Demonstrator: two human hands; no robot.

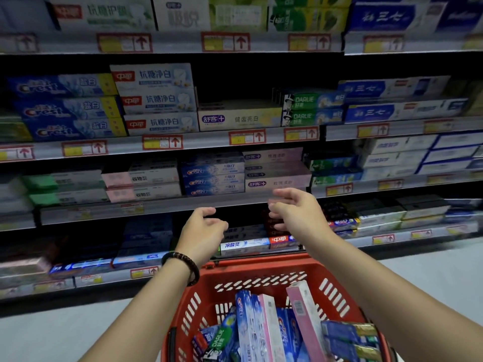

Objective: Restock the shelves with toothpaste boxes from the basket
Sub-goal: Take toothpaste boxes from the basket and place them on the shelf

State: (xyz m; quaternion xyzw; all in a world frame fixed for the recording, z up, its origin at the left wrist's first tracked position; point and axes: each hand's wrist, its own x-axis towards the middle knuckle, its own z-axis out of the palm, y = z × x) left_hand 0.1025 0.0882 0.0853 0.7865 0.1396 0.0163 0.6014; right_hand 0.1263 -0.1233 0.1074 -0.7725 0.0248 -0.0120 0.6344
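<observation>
Head view: holds left hand (202,231) and right hand (296,214) out toward the shelves (167,206), fingers loosely curled, apart, gripping nothing. Seems between boxes. Finds toothpaste boxes (264,325) piled in the near red basket (261,267). Next likely needs dropping down to grip one.

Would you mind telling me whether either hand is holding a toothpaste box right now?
No, the left hand and right hand both hover empty, fingers loosely curled, while the toothpaste boxes lie in the basket.
</observation>
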